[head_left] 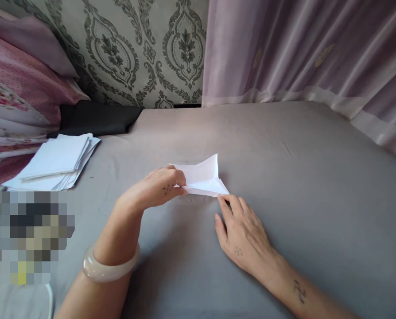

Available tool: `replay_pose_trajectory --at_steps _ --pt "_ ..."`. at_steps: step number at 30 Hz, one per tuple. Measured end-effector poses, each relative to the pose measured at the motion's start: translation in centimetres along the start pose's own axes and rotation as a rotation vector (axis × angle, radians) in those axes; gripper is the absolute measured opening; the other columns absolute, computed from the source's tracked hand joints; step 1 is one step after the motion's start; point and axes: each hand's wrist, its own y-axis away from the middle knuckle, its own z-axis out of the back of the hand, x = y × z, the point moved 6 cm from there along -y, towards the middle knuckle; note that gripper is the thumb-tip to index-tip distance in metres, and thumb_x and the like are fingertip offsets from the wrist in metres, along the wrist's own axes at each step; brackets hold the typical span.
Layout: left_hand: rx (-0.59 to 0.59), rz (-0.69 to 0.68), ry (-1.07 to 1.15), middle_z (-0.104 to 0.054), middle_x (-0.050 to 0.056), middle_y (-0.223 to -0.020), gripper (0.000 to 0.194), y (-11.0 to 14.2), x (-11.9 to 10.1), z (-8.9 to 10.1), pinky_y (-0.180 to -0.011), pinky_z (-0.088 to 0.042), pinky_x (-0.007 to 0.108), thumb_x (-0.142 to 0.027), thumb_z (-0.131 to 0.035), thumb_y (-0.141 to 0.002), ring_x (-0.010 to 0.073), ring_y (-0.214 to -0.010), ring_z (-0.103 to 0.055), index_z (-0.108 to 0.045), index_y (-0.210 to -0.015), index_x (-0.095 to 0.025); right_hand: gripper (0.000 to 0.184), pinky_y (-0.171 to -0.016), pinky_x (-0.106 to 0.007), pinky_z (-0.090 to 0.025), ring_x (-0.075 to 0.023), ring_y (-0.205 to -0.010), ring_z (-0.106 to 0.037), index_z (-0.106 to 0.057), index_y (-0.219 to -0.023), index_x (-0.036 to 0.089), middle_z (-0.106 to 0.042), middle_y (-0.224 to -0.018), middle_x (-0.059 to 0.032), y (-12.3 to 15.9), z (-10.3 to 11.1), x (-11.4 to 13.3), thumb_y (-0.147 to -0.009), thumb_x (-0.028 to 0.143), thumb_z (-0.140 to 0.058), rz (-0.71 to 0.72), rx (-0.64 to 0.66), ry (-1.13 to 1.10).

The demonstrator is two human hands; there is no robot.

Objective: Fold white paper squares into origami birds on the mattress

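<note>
A partly folded sheet of white paper (203, 177) lies on the grey bed sheet (300, 177) in the middle of the view. My left hand (158, 188) is closed, pinching the paper's left end between thumb and fingers. My right hand (241, 232) rests on the sheet just below the paper's right corner, fingers stretched out, with the fingertips touching that corner. A pale bangle (110, 266) sits on my left wrist.
A stack of white paper sheets (53, 161) lies at the left. Behind it is a black cloth (96, 117), and pink floral bedding (15, 97) is piled at the far left. Patterned wallpaper (141, 48) and a lilac curtain (300, 48) close the back.
</note>
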Motion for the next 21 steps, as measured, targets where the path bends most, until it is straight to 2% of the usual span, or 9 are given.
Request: replay_pose_trajectory --at_steps 3,9,13,21 --pt "0.041 0.001 -0.034 -0.064 0.005 -0.084 0.005 0.0 -0.2 -0.2 -0.071 -0.043 0.027 -0.021 -0.061 -0.084 0.0203 -0.091 -0.057 -0.062 -0.087 -0.017 0.038 -0.078 -0.039 -0.049 -0.023 -0.09 -0.055 -0.054 -0.126 0.01 -0.06 -0.107 -0.0133 -0.1 0.1 0.1 -0.092 0.024 -0.044 -0.001 0.0 0.001" --pt "0.009 0.056 -0.07 -0.062 0.004 -0.088 0.006 0.1 -0.1 -0.2 -0.069 -0.04 0.027 -0.024 -0.058 -0.087 0.0174 -0.084 -0.056 -0.058 -0.086 -0.018 0.042 -0.077 -0.039 -0.048 -0.0231 -0.09 -0.054 -0.052 -0.13 0.01 -0.059 -0.107 -0.0125 -0.3 -0.2 0.0 -0.092 0.026 -0.044 -0.017 0.023 0.014" --pt "-0.017 0.099 -0.11 -0.062 0.003 -0.088 0.011 0.0 0.3 -0.3 -0.068 -0.039 0.027 -0.029 -0.053 -0.089 0.0167 -0.081 -0.057 -0.057 -0.086 -0.019 0.044 -0.079 -0.04 -0.047 -0.0239 -0.091 -0.052 -0.052 -0.132 0.009 -0.058 -0.106 -0.0123 -0.6 -0.4 0.0 -0.092 0.026 -0.044 -0.015 0.042 0.025" --pt "0.006 0.158 -0.108 -0.064 0.003 -0.088 0.015 -0.2 0.8 -0.7 -0.071 -0.04 0.029 -0.033 -0.051 -0.09 0.018 -0.082 -0.059 -0.06 -0.086 -0.021 0.045 -0.079 -0.039 -0.044 -0.024 -0.091 -0.051 -0.052 -0.132 0.009 -0.058 -0.1 -0.0118 -1.3 -0.2 0.3 -0.092 0.027 -0.045 0.001 0.05 0.063"
